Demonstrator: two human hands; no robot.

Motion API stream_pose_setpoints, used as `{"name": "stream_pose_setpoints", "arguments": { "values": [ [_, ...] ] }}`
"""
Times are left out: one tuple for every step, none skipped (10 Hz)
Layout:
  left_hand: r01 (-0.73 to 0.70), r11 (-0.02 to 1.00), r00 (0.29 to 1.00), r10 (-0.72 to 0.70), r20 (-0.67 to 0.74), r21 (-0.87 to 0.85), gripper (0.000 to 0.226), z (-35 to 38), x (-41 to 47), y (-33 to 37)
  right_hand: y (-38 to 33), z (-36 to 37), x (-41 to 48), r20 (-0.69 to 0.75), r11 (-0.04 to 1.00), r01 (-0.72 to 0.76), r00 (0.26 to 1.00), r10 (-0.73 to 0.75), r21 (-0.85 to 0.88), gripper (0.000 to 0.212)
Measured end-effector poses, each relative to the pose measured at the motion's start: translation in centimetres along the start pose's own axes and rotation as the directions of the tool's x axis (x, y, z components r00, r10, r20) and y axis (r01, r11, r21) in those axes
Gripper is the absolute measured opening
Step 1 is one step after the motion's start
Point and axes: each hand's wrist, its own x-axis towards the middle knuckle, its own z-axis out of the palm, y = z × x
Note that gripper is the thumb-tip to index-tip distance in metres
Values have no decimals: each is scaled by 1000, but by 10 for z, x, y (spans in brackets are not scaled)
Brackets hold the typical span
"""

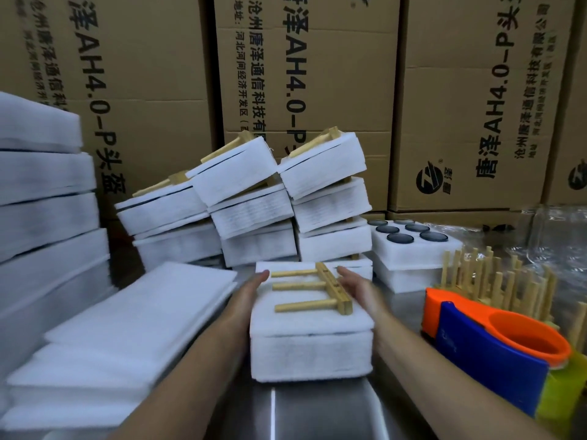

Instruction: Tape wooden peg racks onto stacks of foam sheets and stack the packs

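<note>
From the head view, one stack of foam sheets (311, 344) sits on the steel table (317, 411), dead centre in front of the person. One wooden peg rack (306, 289) lies flat on top of it. The rack's bar runs roughly from 12 to 6 o'clock, a little tilted, and its three pegs point off toward 9 o'clock.

The left hand (251, 287) lies against the stack's 9 o'clock side, just by the peg tips. The right hand (352, 287) is at the 3 o'clock side, close beside the bar, though blur keeps me from saying whether it touches the wood. Each grip is wide, with fingers straight along the foam and nothing clasped.

I see no tape over the rack, so I'd judge taping comes next. The one tape dispenser (489, 331), orange and blue, lies at about 4 o'clock from the stack, near the right forearm and well apart from the left hand. The right hand looks best placed to fetch it.

At 12 o'clock, finished packs (254, 192) lean in three columns. I make out about eight, though the lower ones are partly hidden. Loose foam sheets (127, 328) pile up at 9 o'clock. At 2 o'clock are a cluster of spare racks (486, 274), too crowded to count, and a foam tray (413, 249) holding six dark discs.
</note>
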Motion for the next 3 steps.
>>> {"name": "stream_pose_setpoints", "arguments": {
  "values": [
    [-32,999,999,32,23,10,30,-16,9,-15,14,2,-1,-42,998,44,998,-46,-47,43],
    [-34,999,997,33,73,12,31,-20,10,-18,21,1,-7,11,1000,25,1000,-25,9,43],
    [16,993,1000,-19,24,116,29,-20,1,-6,10,0,-22,-38,993,30,999,-34,-115,37]
  ]
}}
